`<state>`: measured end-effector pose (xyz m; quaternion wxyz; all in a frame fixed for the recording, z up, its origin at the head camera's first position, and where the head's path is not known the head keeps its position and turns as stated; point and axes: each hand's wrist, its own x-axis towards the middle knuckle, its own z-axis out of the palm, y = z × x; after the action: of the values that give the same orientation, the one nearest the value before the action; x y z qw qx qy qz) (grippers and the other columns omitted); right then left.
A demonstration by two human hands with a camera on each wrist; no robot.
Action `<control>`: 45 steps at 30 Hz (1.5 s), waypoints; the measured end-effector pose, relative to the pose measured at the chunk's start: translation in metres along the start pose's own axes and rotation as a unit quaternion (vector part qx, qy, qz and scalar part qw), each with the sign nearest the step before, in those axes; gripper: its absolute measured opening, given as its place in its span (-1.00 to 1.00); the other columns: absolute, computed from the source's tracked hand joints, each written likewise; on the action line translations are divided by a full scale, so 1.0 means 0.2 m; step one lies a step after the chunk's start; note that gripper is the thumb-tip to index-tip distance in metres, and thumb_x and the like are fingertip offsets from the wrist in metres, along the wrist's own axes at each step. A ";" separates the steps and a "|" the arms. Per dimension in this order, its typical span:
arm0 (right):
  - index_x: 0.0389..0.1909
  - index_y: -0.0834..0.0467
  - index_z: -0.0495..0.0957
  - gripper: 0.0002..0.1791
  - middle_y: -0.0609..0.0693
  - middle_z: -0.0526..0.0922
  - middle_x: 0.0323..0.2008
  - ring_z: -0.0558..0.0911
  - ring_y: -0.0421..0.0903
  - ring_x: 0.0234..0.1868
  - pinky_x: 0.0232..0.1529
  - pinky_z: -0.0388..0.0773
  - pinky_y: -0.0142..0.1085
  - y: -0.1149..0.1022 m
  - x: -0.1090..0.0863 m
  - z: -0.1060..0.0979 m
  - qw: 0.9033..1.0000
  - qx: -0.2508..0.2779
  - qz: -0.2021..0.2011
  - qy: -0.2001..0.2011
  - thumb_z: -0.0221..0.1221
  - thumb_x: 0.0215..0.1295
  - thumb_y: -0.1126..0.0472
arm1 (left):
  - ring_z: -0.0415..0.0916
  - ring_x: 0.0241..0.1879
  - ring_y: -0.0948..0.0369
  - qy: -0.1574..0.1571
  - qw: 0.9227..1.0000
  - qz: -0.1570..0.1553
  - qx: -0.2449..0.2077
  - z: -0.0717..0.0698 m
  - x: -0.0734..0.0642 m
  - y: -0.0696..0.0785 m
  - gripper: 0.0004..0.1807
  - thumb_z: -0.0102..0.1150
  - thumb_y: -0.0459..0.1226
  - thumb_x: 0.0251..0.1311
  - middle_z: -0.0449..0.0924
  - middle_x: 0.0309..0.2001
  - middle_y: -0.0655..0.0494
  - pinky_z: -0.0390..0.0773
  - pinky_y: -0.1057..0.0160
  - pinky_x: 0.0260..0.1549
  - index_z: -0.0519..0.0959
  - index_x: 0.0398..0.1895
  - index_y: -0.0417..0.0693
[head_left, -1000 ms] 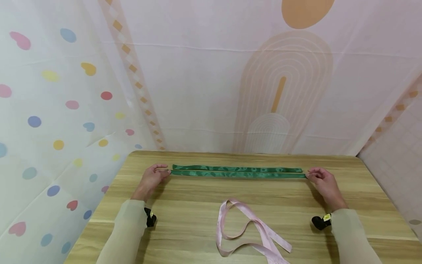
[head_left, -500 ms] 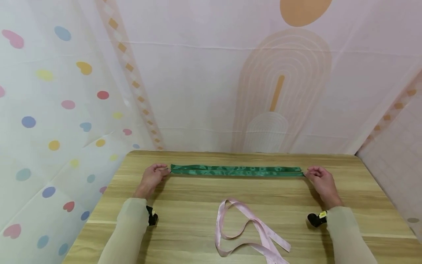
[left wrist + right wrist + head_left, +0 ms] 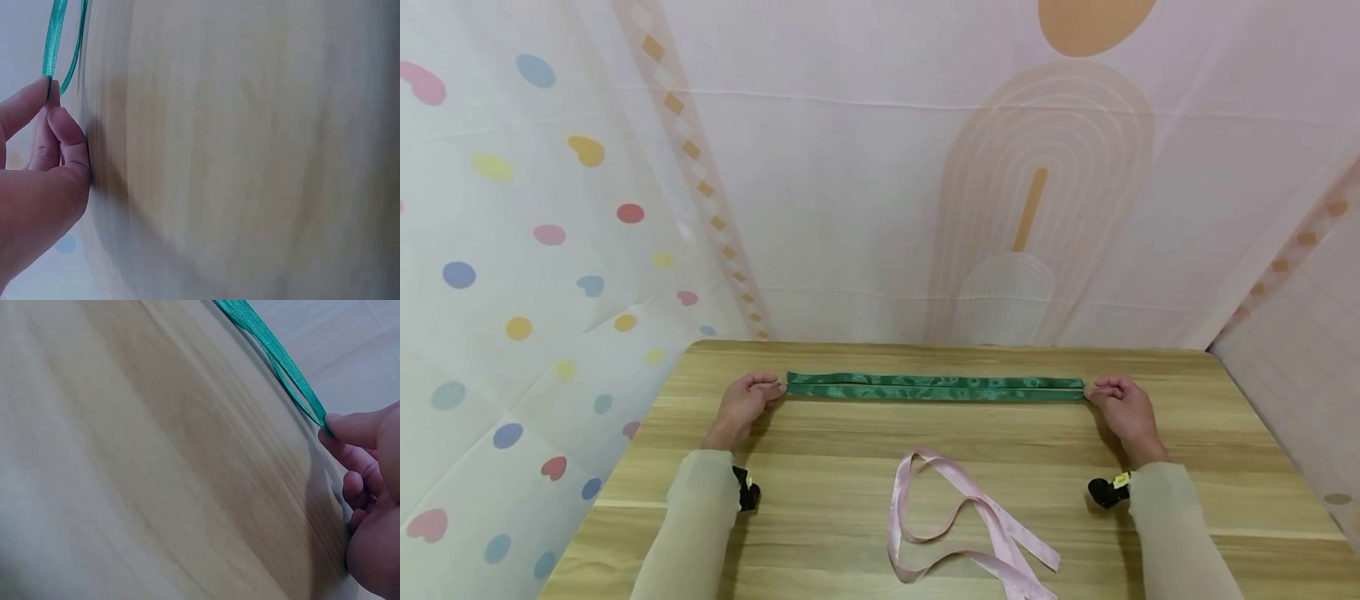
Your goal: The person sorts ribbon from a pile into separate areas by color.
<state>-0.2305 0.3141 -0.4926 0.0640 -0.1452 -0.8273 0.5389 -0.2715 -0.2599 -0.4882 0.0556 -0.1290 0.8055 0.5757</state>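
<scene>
Green ribbon pinched at both ends near the far edge of the table

The left hand (image 3: 743, 408) pinches the left end of the green ribbon (image 3: 925, 392) between thumb and index finger, and these two fingertips leave no gap except for the ribbon. The right hand (image 3: 1126, 410) pinches the right end in the same manner, and in its wrist view two strands come together at the fingertips. In the left wrist view, one strand goes into the pinch; the second stands a little apart, and I cannot tell if it is also held.

The other fingers are bent loosely. Both forearms, in pale sleeves (image 3: 688, 521), reach forward from the near side, well apart from each other. Whether the hands touch the table, I cannot tell surely.

Between the hands the ribbon lies straight, as two parallel strands, one just behind the other, almost along the far edge of the wooden table (image 3: 820, 500). Beyond them there is only a narrow band of wood, and then the patterned cloth (image 3: 850, 208) rises directly behind the edge. To the sides there is more room; the left hand is somewhat nearer to its side edge. Toward the person the wood is wide, and there a pink ribbon (image 3: 998, 533) lies in loose loops, between the forearms and well apart from both hands.
</scene>
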 end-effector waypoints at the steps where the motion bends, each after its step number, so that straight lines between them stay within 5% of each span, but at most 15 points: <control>1: -0.03 0.33 0.43 -0.72 -0.42 0.54 -0.53 0.48 -0.49 -0.40 -0.28 0.40 -0.57 0.00 0.00 0.00 1.000 0.001 0.003 0.002 0.21 0.37 0.27 | 0.43 -0.17 0.30 0.000 1.000 -0.001 0.002 0.00 0.00 0.00 -0.54 0.20 -0.19 0.36 0.62 -0.07 0.17 0.46 0.37 -0.18 0.42 0.22 -0.25; 21: -0.07 0.27 0.44 -0.75 -0.26 0.48 -0.46 0.42 -0.31 -0.40 -0.37 0.38 -0.43 -0.01 0.01 0.04 0.999 -0.041 0.028 0.010 0.17 0.40 0.18 | 0.40 -0.14 0.15 0.049 0.998 -0.026 0.024 0.04 -0.02 0.03 -0.65 0.23 -0.21 0.32 0.50 -0.03 0.00 0.40 0.25 -0.16 0.49 0.06 -0.24; 45: -0.08 0.27 0.44 -0.76 -0.18 0.50 -0.41 0.43 -0.27 -0.39 -0.39 0.38 -0.41 -0.01 0.01 0.05 0.998 -0.055 0.025 0.016 0.17 0.39 0.20 | 0.34 0.02 0.02 0.089 0.995 -0.047 -0.006 0.09 -0.03 0.05 -0.59 0.17 -0.28 0.35 0.41 0.17 -0.21 0.37 0.17 -0.06 0.41 0.16 -0.31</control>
<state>-0.2355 0.3058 -0.4956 0.0551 -0.1778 -0.8505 0.4919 -0.2691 -0.2387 -0.4832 0.0102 -0.2182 0.7968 0.5634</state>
